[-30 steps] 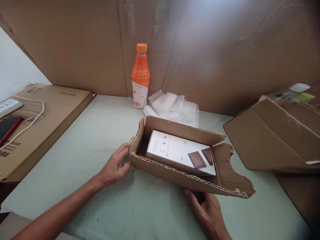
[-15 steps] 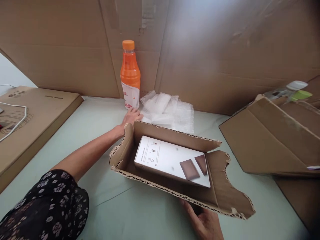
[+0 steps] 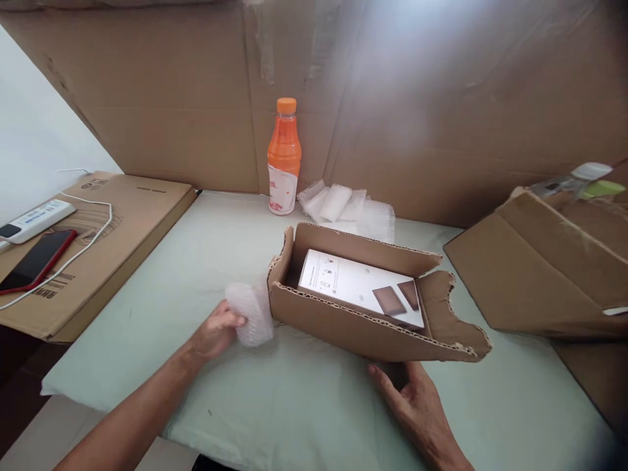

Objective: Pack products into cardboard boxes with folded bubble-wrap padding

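An open corrugated cardboard box [image 3: 343, 327] lies on the pale green table, with a white product box [image 3: 353, 288] inside it. My left hand [image 3: 216, 330] is closed on a roll of bubble wrap [image 3: 250, 314], just left of the cardboard box's end. Under the near right side of the box, my right hand [image 3: 417, 405] props it up; its fingers curl beneath the box and are partly hidden.
An orange drink bottle [image 3: 283, 157] stands at the back by more bubble wrap pieces [image 3: 348, 206]. A flat carton [image 3: 122, 222] at the left carries a red phone [image 3: 36, 258], a power strip [image 3: 36, 219] and a white cable. Folded cardboard [image 3: 544, 268] lies at the right. Cardboard sheets wall the back.
My left hand reached to the bubble wrap pile near the bottle, took a roll, and came back beside the box's left end. My right hand stayed under the box.
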The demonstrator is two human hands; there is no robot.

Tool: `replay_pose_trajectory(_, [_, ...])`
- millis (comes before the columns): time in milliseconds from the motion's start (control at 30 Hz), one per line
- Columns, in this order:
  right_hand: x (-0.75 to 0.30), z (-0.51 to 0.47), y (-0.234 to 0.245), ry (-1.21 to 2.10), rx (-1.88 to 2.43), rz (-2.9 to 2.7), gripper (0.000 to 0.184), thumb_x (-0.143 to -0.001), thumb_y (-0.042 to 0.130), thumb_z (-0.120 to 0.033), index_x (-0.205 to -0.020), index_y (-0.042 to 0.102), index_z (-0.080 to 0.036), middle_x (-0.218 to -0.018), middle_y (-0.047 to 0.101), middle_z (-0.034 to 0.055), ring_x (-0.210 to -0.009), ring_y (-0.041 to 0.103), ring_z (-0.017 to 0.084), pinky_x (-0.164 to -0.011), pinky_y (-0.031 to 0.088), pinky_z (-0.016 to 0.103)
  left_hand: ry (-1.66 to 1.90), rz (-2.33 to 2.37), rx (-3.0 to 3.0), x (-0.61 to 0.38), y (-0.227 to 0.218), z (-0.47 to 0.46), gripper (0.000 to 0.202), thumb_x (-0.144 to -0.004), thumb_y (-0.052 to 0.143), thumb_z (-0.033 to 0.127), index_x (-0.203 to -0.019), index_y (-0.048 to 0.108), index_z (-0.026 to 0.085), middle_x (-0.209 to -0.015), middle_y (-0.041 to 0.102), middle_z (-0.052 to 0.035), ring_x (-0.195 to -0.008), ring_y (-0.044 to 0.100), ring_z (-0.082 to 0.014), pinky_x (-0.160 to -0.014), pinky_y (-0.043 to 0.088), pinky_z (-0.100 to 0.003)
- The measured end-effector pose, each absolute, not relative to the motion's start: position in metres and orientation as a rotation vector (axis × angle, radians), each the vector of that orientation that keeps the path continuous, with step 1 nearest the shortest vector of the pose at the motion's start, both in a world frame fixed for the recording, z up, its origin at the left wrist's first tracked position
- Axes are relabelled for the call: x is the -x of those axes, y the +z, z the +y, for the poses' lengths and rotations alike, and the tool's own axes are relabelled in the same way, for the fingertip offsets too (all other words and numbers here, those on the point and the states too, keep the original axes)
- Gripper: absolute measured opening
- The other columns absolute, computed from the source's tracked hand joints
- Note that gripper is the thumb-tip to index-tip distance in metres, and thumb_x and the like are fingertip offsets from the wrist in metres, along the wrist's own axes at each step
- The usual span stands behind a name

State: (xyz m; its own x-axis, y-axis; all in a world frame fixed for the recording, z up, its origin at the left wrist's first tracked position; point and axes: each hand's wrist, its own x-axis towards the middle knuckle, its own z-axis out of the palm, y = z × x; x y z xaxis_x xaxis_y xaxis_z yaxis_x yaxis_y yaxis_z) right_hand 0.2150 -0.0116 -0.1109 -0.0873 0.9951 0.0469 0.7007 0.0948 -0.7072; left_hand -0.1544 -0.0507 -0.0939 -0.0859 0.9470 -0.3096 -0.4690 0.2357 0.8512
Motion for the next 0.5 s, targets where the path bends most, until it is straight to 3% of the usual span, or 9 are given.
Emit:
replay_pose_trajectory(100, [-0.214,-0.011,-0.1,0.796,1.715,-1.84,0.052,-0.077,0.061,-0.065,-0.104,0.062,-0.02,-0.088,0.073,0.0065,-0.049,0.049,0.015,-0.048,0.045,0.032,1.216,1.013,-0.656,0.131,-0.096,-0.048,0.049,-0.053,0.077,0.029,-0.101,0.077,0.016,-0.099,0.076,-0.0088,-0.103,0.065,-0.0317,-0.08,0.047,-0.034])
replay_pose_trajectory(233, [-0.204,-0.004,-0.093,0.86,1.738,-1.804,0.052,-0.077,0.06,-0.069,-0.094,0.061,-0.02,-0.093,0.074,0.0107,-0.06,0.058,0.019,-0.051,0.046,0.032,1.223,1.028,-0.702,0.131,-0.092,-0.062,0.062,-0.056,0.077,0.03,-0.117,0.072,0.019,-0.109,0.074,-0.0067,-0.103,0.062,-0.0282,-0.078,0.045,-0.031])
replay_pose_trajectory(367, [-0.17,0.015,-0.091,0.919,1.671,-1.834,0.049,-0.079,0.057,-0.068,-0.091,0.06,-0.02,-0.087,0.072,0.0108,-0.073,0.063,0.024,-0.055,0.047,0.033,1.307,1.15,-0.653,0.148,-0.087,-0.08,0.051,-0.057,0.079,0.032,-0.105,0.074,0.019,-0.097,0.074,-0.0056,-0.094,0.063,-0.0256,-0.076,0.046,-0.031])
replay_pose_trajectory(500, [-0.119,0.052,-0.089,0.96,1.452,-1.891,0.045,-0.081,0.059,-0.058,-0.103,0.06,-0.019,-0.091,0.071,0.0087,-0.077,0.062,0.023,-0.065,0.049,0.034,1.448,1.299,-0.618,0.175,-0.077,-0.06,0.033,-0.05,0.08,0.03,-0.079,0.07,0.018,-0.073,0.066,-0.0016,-0.072,0.058,-0.0192,-0.065,0.043,-0.029])
